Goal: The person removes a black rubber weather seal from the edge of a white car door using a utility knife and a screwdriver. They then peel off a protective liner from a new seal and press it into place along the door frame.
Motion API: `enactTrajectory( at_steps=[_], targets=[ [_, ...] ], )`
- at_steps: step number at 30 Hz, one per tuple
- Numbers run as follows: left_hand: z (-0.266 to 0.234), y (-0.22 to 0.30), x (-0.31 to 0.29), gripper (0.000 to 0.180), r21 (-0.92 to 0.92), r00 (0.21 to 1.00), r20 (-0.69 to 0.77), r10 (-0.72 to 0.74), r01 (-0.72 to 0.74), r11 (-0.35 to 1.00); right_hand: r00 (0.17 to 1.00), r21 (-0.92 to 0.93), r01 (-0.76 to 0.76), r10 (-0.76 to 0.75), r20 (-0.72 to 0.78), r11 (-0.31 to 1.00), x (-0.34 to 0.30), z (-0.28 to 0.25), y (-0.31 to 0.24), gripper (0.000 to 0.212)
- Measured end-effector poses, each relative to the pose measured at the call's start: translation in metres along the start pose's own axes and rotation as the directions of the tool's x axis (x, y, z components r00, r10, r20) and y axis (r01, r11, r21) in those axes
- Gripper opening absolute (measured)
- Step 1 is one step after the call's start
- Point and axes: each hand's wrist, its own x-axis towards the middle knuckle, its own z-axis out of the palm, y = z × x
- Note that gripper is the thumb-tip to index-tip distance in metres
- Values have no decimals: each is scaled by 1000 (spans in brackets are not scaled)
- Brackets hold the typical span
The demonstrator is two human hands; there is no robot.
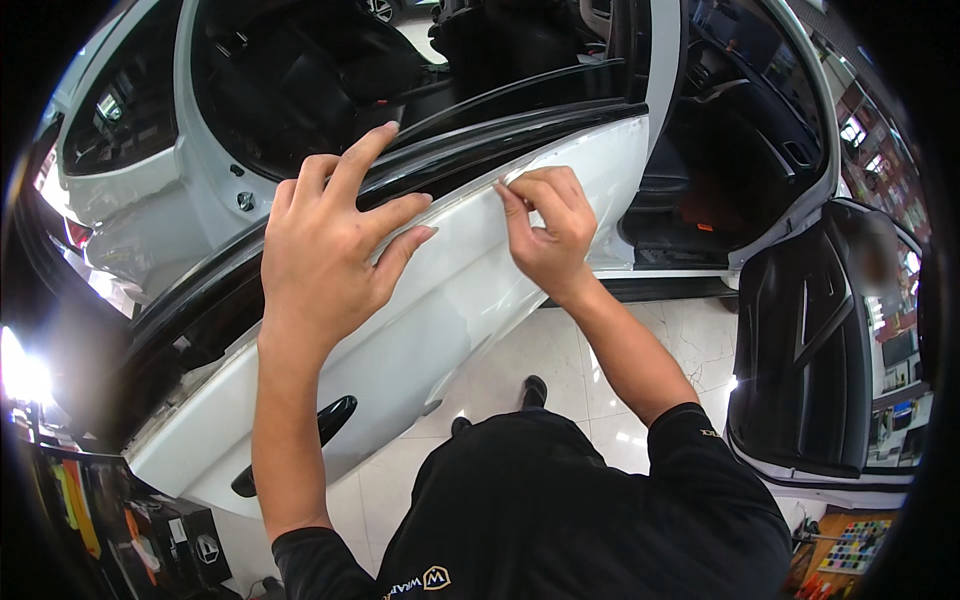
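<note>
A white car door [430, 300] stands swung out in front of me, with a black handle [330, 418] at its lower left. Along its top edge runs the dark window trim [520, 128]. My left hand [330, 245] is open over that edge, its fingers spread and the fingertips close to the trim. To the right, my right hand [550, 215] pinches thumb and forefinger together at the door's upper edge. What lies between those fingertips is too small to make out. A glossy, slightly uneven strip shows along the edge beside them.
Behind the door is the car's dark interior [310, 80]. Another open door with a black inner panel [800, 350] stands at the right. A black box [185, 540] sits at the lower left, a colourful tray [855, 545] at the lower right. The floor [560, 360] is pale tile.
</note>
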Motion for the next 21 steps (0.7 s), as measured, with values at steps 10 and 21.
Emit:
enactTrajectory(
  at_steps=[10,21],
  targets=[
    [4,4,1,45,59,998,35,-45,43,997,996,152,74,-81,46,986,12,2,-66,19],
    [1,3,0,56,91,998,59,-3,-3,996,991,292,131,-136,-2,947,21,21,-110,22]
  ],
)
